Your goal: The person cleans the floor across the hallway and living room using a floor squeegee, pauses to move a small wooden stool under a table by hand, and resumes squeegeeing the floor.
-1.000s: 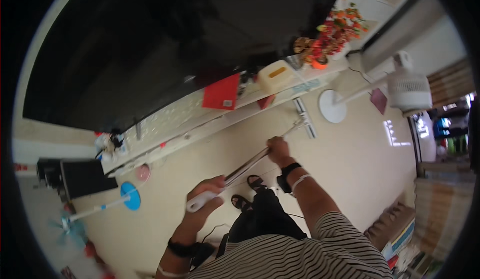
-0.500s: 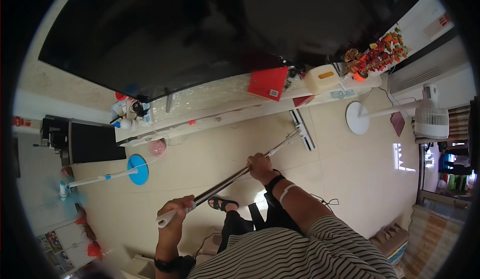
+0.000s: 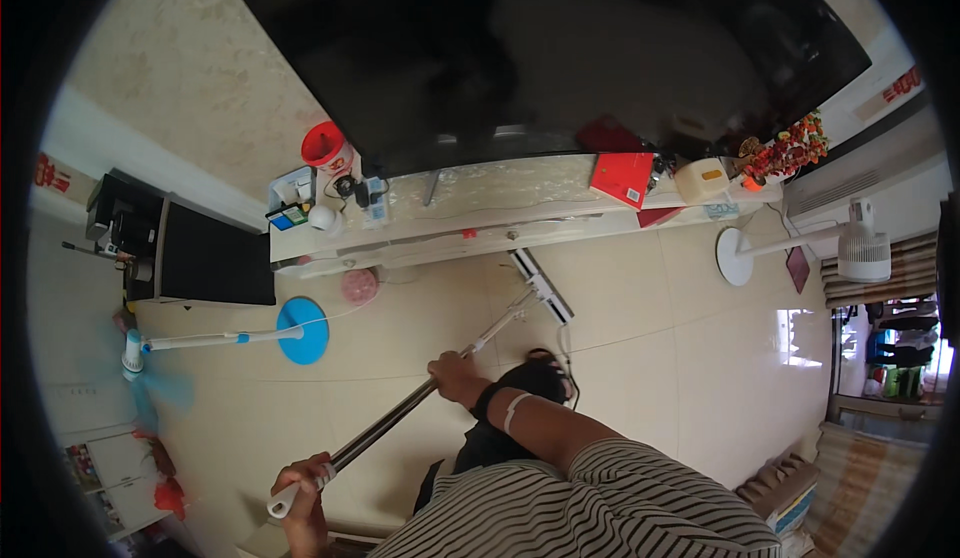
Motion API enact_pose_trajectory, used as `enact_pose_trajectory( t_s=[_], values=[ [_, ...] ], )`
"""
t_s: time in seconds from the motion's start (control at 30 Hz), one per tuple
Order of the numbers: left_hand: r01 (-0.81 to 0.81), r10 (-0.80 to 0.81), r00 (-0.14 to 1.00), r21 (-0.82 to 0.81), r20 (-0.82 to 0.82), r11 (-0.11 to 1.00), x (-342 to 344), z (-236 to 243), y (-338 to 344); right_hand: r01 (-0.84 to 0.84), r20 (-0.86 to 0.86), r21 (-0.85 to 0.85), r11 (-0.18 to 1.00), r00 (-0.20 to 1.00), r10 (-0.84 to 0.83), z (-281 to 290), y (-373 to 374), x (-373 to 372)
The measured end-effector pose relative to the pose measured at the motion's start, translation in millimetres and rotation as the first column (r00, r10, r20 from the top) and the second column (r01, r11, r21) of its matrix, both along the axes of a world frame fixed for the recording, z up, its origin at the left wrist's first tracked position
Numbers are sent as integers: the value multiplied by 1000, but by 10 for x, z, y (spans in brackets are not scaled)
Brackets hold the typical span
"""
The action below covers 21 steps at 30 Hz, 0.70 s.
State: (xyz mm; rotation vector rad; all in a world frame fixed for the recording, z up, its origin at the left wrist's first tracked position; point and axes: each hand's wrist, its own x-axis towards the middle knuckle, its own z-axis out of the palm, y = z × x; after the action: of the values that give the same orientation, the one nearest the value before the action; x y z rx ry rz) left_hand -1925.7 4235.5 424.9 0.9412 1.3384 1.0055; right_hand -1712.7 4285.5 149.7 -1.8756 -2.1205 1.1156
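1. A large dark screen point(image 3: 560, 48) fills the top of the view, standing on a long pale bench point(image 3: 500, 220) against the wall.
2. Glossy cream floor point(image 3: 650, 358) tiles spread below. A blue fan point(image 3: 225, 336) lies tipped at the left and a white fan point(image 3: 800, 248) at the right.
3. On the bench sit a red book point(image 3: 622, 178), an orange cup point(image 3: 325, 148), a cream box point(image 3: 700, 180) and bright flowers point(image 3: 785, 150).
4. A person in a striped shirt point(image 3: 600, 503) holds a flat mop point(image 3: 430, 388). Its pole runs on a slant from lower left up to a narrow head point(image 3: 541, 286) lying on the floor just in front of the bench.
5. The left hand point(image 3: 303, 483) is clenched around the pole's white end; the right hand point(image 3: 458, 376) is clenched around mid-pole.
6. The mop looks light and stiff, its metal pole probably slick. This wide two-hand grip, one at the end and one at the middle, seems best for steering.
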Motion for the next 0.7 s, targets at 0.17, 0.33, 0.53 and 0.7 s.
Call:
enact_pose_trajectory(
  t_s=[0.17, 0.33, 0.53, 0.7],
  values=[
    [-36, 38, 993, 21, -108, 999, -366, 294, 141, -94, -51, 22, 995, 994, 95, 110, 193, -633],
    [-88, 88, 995, -1, -49, 996, -716, 214, 307, -160, -31, 7, 987, 987, 160, 119, 377, -892],
    [266, -266, 964, 21, -12, 964, -1171, 25, 579, -112, -56, -17, 994, 992, 111, 119, 474, -838],
    [400, -400, 916, -24, -17, 916, -1612, -84, 828, 30, 8, -40, 999, 1000, -29, 44, 538, -1133]
  ],
)
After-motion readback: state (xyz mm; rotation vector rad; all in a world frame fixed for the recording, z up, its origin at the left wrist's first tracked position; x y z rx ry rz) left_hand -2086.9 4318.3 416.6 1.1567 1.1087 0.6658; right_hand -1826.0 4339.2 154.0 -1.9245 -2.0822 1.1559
